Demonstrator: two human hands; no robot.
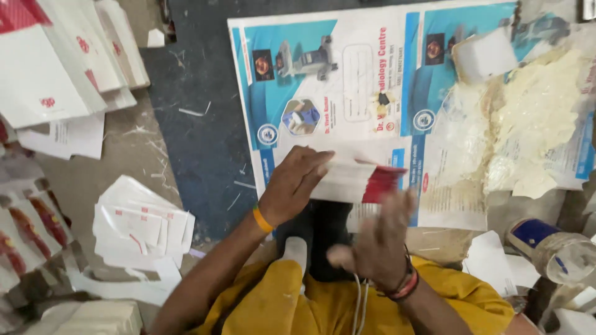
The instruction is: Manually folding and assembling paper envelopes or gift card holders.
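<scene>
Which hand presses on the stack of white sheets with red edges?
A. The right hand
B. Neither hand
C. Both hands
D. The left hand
D: the left hand lies flat on the stack, while the right hand is blurred and open just below it.

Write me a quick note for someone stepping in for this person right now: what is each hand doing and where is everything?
Left hand presses flat on a fanned stack of white envelopes with red edges, lying on the printed poster sheet. Right hand is open and blurred, just below the stack, holding nothing. More folded white envelopes lie on the floor at left, with bigger piles at top left. Yellowish paste residue covers the poster's right side.
</scene>
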